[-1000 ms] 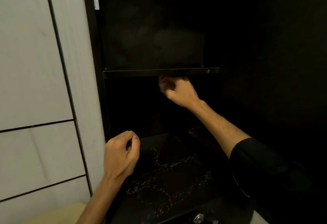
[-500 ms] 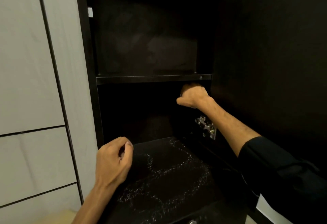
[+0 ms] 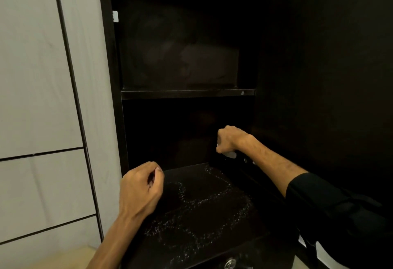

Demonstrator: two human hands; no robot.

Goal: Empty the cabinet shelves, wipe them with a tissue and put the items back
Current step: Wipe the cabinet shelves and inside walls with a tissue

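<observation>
Wiping step. My right hand (image 3: 230, 140) grips the tissue (image 3: 229, 154) against the cabinet's (image 3: 110, 98) right inner wall, above the lower shelf (image 3: 204, 205). Left hand (image 3: 141, 192) loosely curled, holding nothing. Shelves bare. Next, I judge: wipe the residue trails off that shelf.

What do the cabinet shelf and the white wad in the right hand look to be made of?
Cabinet shelf: likely dark laminated board with a matte finish, judging by its thin, straight, faintly lit edge. White wad: probably soft tissue, though only a small pale bit shows under the right hand.
</observation>
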